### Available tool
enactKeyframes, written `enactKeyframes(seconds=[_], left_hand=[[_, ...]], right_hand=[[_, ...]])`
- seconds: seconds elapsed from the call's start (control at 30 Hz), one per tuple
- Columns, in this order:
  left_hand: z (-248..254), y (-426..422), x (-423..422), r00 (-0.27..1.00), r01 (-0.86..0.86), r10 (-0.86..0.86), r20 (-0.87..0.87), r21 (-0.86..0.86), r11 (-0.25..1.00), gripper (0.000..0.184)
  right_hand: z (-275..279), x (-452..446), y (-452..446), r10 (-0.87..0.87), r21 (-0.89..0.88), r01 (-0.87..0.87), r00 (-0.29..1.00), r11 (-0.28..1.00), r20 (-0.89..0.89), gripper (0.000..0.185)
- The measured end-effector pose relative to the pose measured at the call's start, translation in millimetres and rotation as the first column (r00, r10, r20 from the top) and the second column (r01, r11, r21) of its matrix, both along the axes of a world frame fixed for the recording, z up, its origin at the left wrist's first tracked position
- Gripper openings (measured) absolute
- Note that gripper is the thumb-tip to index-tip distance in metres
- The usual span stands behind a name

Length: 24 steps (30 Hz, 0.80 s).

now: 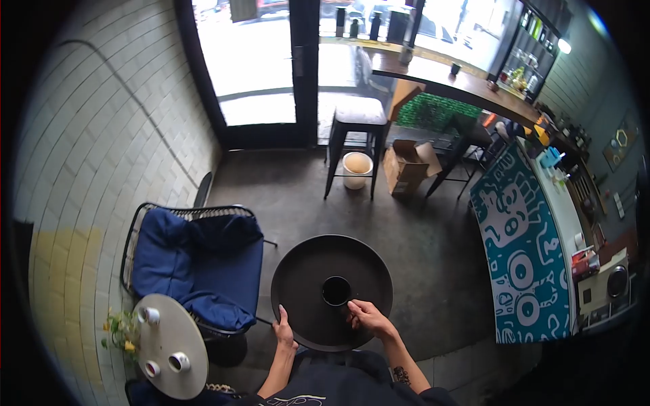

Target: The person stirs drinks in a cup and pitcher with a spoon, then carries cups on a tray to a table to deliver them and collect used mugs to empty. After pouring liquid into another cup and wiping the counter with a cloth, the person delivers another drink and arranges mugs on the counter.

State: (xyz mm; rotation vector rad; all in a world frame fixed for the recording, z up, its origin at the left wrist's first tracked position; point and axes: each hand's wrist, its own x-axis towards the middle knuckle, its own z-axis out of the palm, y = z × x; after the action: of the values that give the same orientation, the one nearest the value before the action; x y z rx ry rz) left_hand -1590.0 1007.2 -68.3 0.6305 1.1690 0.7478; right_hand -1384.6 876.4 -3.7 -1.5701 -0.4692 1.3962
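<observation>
A round black tray point(298, 271) is held level in front of my body. My left hand point(284, 330) grips its lower left rim, thumb on top and fingers underneath. On the tray, near its middle, stands a black cup point(336, 291). Over the tray, at the cup's lower right edge, my right hand point(364, 317) has its fingers pinched together; whether they hold the cup or only touch it is too small to tell.
A round table point(183, 331) with several cups and a flower plant point(122, 333) stands at lower left, beside a blue-cushioned chair point(227, 264). Ahead are a stool point(359, 111), a bucket point(357, 169) and a cardboard box point(404, 169). A patterned counter point(521, 250) is right.
</observation>
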Motion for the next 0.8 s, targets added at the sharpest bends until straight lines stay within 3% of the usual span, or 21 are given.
enactKeyframes(seconds=[0.03,0.17,0.23,0.37,0.5,0.57,0.67,0.8], left_hand=[[1.1,6.6,17.7,0.997,-0.004,0.0,-0.08,-0.05,0.999,0.074],[-18.8,50.5,90.1,0.995,0.096,-0.098,-0.026,-0.068,0.993,0.078],[-13.9,75.2,130.6,0.98,0.075,-0.092,-0.179,-0.098,0.992,0.077],[3.6,139.4,194.2,0.97,0.218,-0.222,-0.097,-0.054,0.975,0.075],[26.7,189.5,244.8,0.969,0.215,-0.222,-0.105,-0.073,0.974,0.074],[38.0,214.1,267.9,0.916,0.18,-0.207,-0.342,-0.109,0.978,0.078],[12.7,246.9,280.5,0.954,0.132,-0.143,-0.265,-0.059,0.989,0.084],[-30.1,273.4,290.2,0.953,-0.006,0.01,-0.303,0.015,1.0,0.087]], right_hand=[[-5.2,11.5,2.0,-0.025,-0.005,0.025,1.0,1.0,0.0,0.034],[-17.1,68.3,28.0,-0.139,0.089,0.14,0.99,0.986,-0.013,0.032],[-23.4,92.3,47.1,-0.242,0.103,0.246,0.969,0.964,-0.05,0.03],[-8.1,151.6,94.5,-0.331,0.124,0.343,0.938,0.931,-0.104,0.03],[0.0,209.0,133.1,-0.372,0.189,0.375,0.927,0.908,-0.05,0.031],[9.4,237.8,147.8,-0.388,0.202,0.387,0.921,0.9,-0.036,0.03],[17.5,288.1,172.6,-0.416,0.22,0.414,0.908,0.883,-0.04,0.029],[19.6,357.0,207.0,-0.439,0.253,0.439,0.896,0.862,-0.058,0.028]])
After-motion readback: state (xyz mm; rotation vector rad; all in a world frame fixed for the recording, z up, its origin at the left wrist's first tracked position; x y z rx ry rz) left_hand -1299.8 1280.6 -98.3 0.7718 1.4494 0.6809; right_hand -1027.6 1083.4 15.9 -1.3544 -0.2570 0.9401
